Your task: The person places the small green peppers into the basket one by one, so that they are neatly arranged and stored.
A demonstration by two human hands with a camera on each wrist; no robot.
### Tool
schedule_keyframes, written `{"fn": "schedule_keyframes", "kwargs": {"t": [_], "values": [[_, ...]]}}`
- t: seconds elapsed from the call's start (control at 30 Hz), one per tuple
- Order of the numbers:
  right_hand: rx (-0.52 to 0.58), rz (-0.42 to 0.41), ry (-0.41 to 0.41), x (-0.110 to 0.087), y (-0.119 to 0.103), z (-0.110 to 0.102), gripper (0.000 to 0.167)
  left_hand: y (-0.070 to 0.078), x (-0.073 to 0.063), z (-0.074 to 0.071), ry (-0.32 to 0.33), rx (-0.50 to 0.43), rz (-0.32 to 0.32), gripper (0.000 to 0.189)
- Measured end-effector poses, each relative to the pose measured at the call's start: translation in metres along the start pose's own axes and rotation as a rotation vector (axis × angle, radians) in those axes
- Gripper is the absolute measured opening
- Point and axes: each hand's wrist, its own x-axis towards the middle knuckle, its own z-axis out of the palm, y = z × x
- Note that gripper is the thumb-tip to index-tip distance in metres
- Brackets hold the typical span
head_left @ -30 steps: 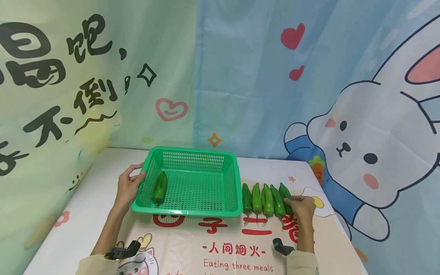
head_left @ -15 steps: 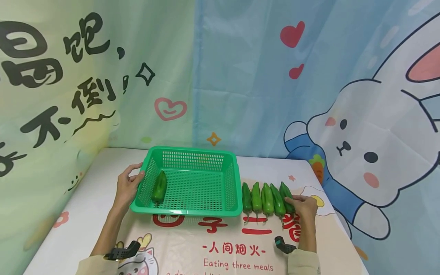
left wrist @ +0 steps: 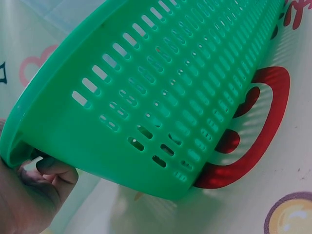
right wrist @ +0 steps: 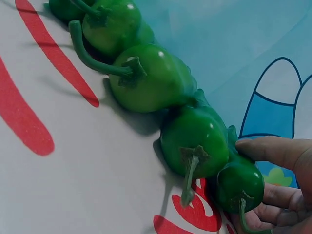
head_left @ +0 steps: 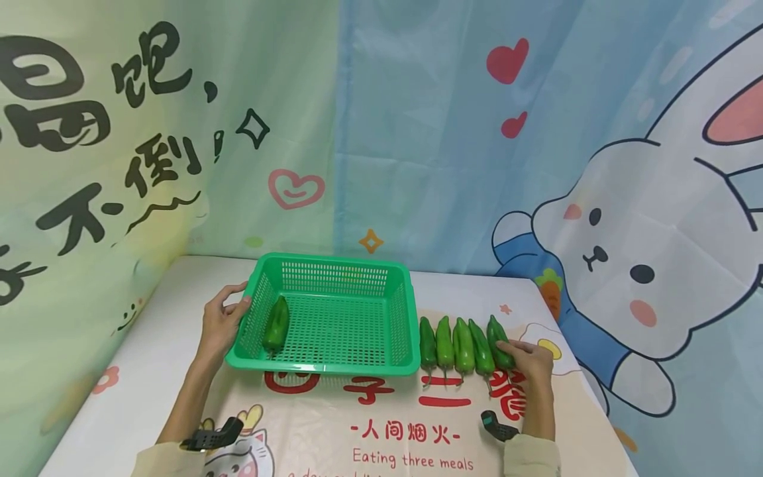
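Note:
In the head view, a green plastic basket (head_left: 340, 368) stands at the middle of the table with one green pepper (head_left: 276, 326) lying inside at its left. My left hand (head_left: 222, 322) grips the basket's left rim; the left wrist view shows curled fingers (left wrist: 61, 174) under that rim. To the right of the basket, several green peppers lie side by side in a row, stems toward me. My right hand (head_left: 532, 364) holds the rightmost green pepper (right wrist: 240, 185), its thumb (right wrist: 265, 150) on the upper side and the other fingers along the right flank.
The white table (head_left: 134, 358) bears a printed mat (head_left: 334, 424) with red characters. Behind it hangs a curtain (head_left: 417, 165) with cartoon prints. The row's leftmost pepper (head_left: 428, 343) lies close against the basket's right wall.
My right hand has shifted slightly to the right, and the rightmost pepper has moved a little right with it, widening the gap to its neighbour. The left hand and basket stay put.

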Motion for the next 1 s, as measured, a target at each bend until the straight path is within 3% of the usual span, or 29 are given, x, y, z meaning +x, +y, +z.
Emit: {"fn": "schedule_keyframes", "kwargs": {"t": [0.27, 1.0], "values": [[0.069, 0.050, -0.039, 0.004, 0.004, -0.003, 0.067, -0.005, 0.002, 0.000, 0.000, 0.013, -0.010, 0.047], [0.128, 0.088, -0.030, 0.011, 0.008, -0.003, 0.072, -0.005, 0.003, 0.000, 0.001, -0.010, 0.002, 0.046]]}}
